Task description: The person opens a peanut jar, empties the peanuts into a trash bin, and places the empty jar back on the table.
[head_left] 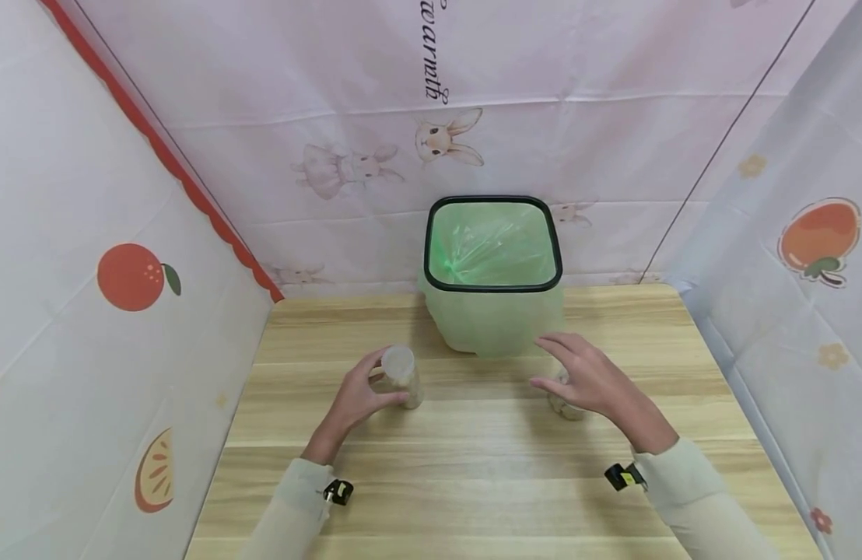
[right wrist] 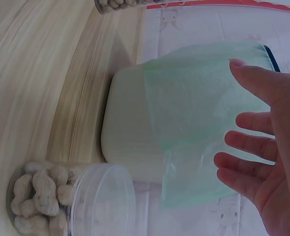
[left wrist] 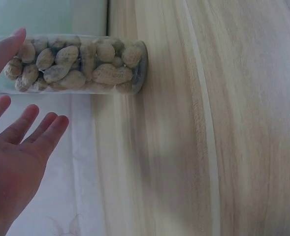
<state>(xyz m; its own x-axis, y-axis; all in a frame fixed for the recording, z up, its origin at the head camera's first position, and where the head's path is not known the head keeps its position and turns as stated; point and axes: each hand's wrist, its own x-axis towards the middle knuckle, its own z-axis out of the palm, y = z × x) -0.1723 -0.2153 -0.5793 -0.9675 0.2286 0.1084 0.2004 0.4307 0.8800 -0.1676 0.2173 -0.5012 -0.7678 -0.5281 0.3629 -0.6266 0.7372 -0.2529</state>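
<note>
A tall clear jar of peanuts with a pale lid (head_left: 399,362) stands on the table at left. My left hand (head_left: 361,398) is around its upper part, thumb on the near side. In the left wrist view the thumb overlaps the peanut jar (left wrist: 76,66), while the other fingers are spread apart from its wall. A shorter clear jar (head_left: 565,404) with peanuts stands at right, partly hidden under my right hand (head_left: 578,373). The right wrist view shows this shorter jar (right wrist: 51,199) with its clear lid, the right hand (right wrist: 268,137) away from it with fingers loosely extended.
A bin (head_left: 492,288) with a black rim and a pale green bag liner stands at the table's back, between the jars. Printed cloth walls (head_left: 501,140) enclose the wooden table (head_left: 473,482) at the back and both sides.
</note>
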